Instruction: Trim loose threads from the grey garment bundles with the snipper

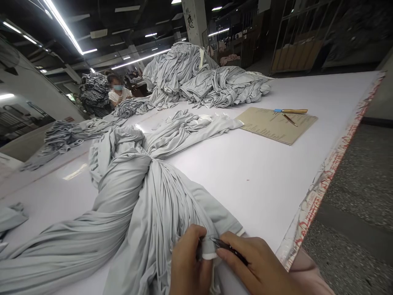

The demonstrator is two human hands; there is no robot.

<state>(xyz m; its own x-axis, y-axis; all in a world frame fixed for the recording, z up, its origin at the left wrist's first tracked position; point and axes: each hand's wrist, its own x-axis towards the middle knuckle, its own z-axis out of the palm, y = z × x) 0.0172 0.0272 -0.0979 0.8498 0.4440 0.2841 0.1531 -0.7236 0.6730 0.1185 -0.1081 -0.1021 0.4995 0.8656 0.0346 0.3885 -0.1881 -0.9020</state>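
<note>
At the bottom centre my left hand (190, 260) is closed on the edge of a light grey knit garment (208, 246), whose pale hem shows between the fingers. Just to the right, my right hand (256, 262) pinches a slim black pointed tool (231, 249); whether it is tweezers or thread snips I cannot tell. Its tip meets the cloth beside my left thumb. A large bundle of the same grey fabric (166, 196), gathered and twisted at its middle, spreads over the white table (264, 172) to the left of my hands.
A brown card (260, 131) lies on the table, with a wooden-handled tool (294, 111) and a pen (289, 119) on it. Tall heaps of grey garments (181, 69) stand behind. A masked person (118, 94) is at the far left. The table's taped edge (325, 180) runs along the right.
</note>
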